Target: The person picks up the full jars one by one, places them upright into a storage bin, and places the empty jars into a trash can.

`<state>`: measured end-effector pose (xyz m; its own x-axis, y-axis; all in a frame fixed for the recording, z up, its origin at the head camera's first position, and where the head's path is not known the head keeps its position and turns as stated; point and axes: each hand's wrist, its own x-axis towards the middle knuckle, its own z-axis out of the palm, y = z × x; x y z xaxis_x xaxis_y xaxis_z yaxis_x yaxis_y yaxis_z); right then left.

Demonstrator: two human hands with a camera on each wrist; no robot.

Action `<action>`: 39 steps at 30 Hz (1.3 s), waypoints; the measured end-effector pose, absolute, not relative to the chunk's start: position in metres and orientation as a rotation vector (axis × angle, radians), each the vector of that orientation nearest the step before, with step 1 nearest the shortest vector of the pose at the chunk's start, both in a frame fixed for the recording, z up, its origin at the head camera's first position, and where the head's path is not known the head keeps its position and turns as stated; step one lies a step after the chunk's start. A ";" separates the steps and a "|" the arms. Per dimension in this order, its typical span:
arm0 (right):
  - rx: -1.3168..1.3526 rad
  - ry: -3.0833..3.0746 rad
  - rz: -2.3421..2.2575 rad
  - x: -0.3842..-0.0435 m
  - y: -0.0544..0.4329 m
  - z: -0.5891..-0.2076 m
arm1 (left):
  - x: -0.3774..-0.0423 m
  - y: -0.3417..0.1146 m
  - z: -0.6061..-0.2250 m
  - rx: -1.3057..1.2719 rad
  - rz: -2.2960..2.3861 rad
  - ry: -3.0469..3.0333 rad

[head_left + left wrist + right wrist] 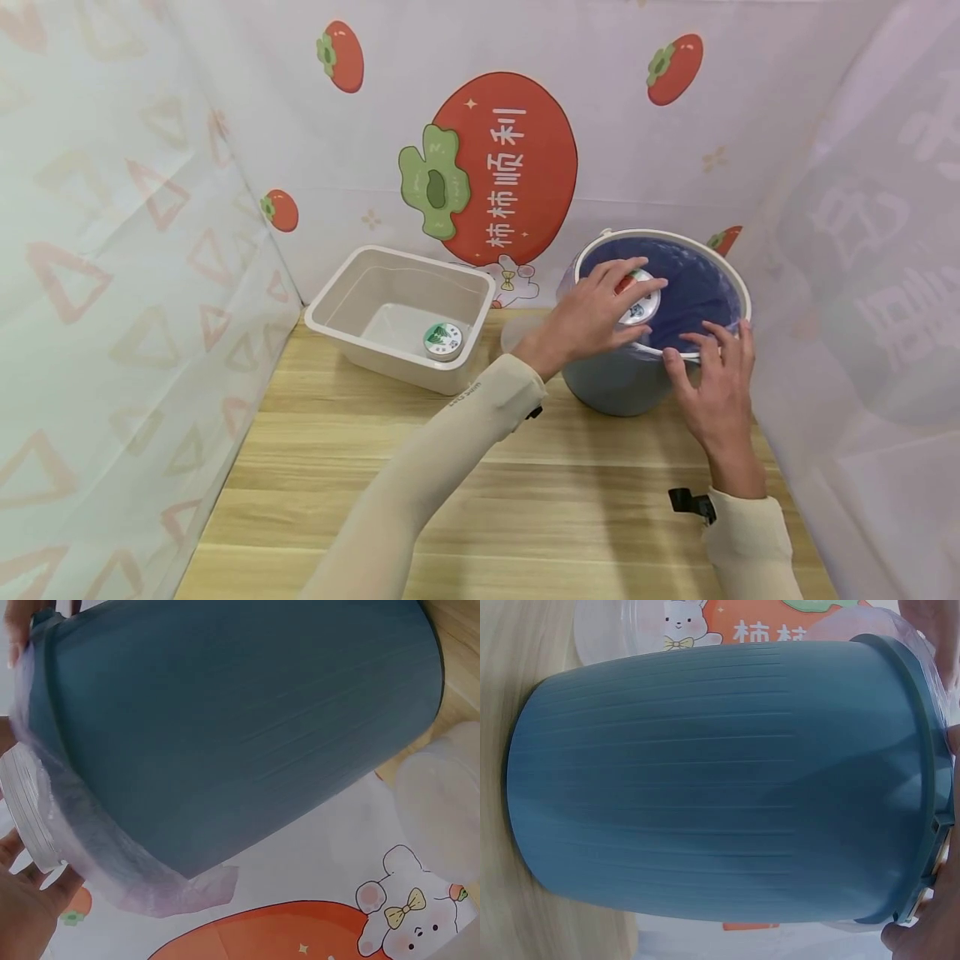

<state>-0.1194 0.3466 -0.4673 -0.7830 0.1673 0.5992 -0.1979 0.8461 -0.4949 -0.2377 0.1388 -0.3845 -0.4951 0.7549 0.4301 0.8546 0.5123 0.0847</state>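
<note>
My left hand (588,317) grips a round white tub (641,298) with a red picture on its lid, spread fingers around its edge. The tub is over the mouth of a blue-grey trash bin (611,387) lined with a dark-looking bag (693,292). Its ridged side (28,806) shows by the bin's rim in the left wrist view. My right hand (716,392) holds the front right of the bin's light rim (738,287), fingers over it and thumb (895,935) on the near side. The upright bin's ribbed wall (705,780) fills much of the right wrist view.
Left of the bin stands a beige rectangular basin (337,333), with a round green-and-white tub (443,342) inside. A translucent round container (439,806) sits between basin and bin, partly behind my left wrist. Printed cloth walls (255,100) enclose the wooden table (337,467).
</note>
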 end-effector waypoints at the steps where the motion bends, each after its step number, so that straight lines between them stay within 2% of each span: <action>1: 0.024 -2.363 0.726 -0.119 0.346 -0.467 | -0.238 0.140 -0.386 -1.342 -0.408 -2.433; 20: 0.036 -2.362 0.726 -0.120 0.345 -0.469 | -0.241 0.135 -0.402 -1.347 -0.456 -2.415; 39: 0.025 -2.352 0.737 -0.121 0.345 -0.468 | -0.245 0.108 -0.408 -1.218 -0.477 -2.434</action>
<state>-0.1207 0.3451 -0.4685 -0.7794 0.1700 0.6030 -0.2043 0.8409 -0.5012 -0.2449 0.1078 -0.4084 -0.5542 0.6854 0.4723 0.8130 0.5676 0.1303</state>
